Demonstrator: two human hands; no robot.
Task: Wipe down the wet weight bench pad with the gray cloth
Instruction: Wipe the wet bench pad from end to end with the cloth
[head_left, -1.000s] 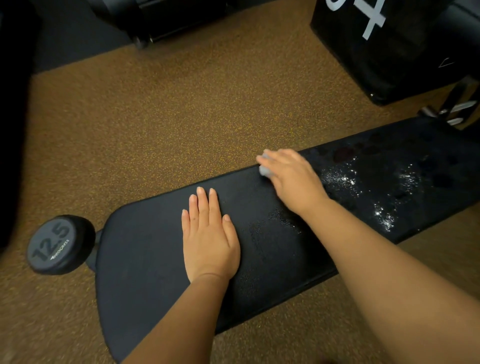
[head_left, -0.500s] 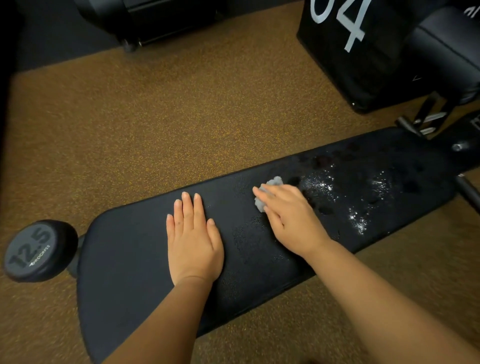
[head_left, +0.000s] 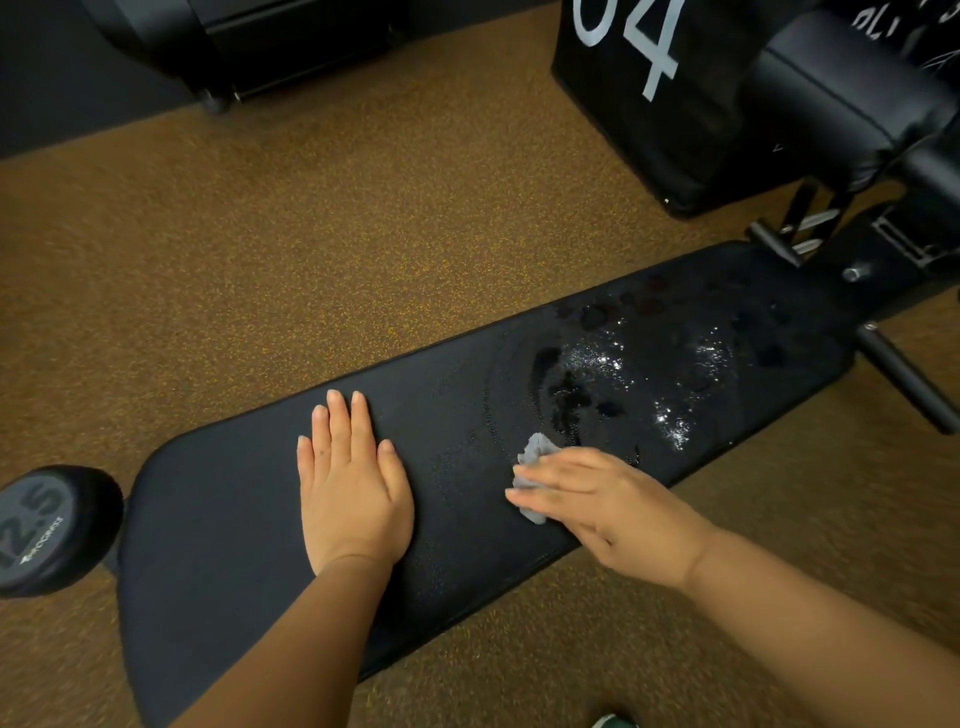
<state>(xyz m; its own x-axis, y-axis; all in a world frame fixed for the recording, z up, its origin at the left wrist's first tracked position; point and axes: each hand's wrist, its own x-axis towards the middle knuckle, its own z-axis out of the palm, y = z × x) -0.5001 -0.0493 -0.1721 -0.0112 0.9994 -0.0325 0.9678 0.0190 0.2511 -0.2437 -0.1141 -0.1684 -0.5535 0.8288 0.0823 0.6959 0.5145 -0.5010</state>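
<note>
- Right hand (head_left: 610, 512): fingers flat, pressing the gray cloth (head_left: 534, 457) onto the bench pad (head_left: 234, 519) near its front edge.
- Left hand (head_left: 350, 488): open, palm down on the pad.
- Water droplets (head_left: 613, 364): just beyond the cloth.
- Dumbbell (head_left: 49, 530): marked "12.5".
- Black box (head_left: 649, 104): white "04".

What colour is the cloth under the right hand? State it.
Light gray cloth, bunched under the right hand on the black bench pad; the head view shows it.

Bench pad (head_left: 218, 519) black, with glistening white-speckled wet patch (head_left: 613, 374); cloth (head_left: 532, 457) light gray; floor (head_left: 311, 249) brown, flecked orange-yellow; dumbbell (head_left: 47, 530) dark gray, "12.5" in black; box (head_left: 649, 114) black, numerals pale blue-white.
</note>
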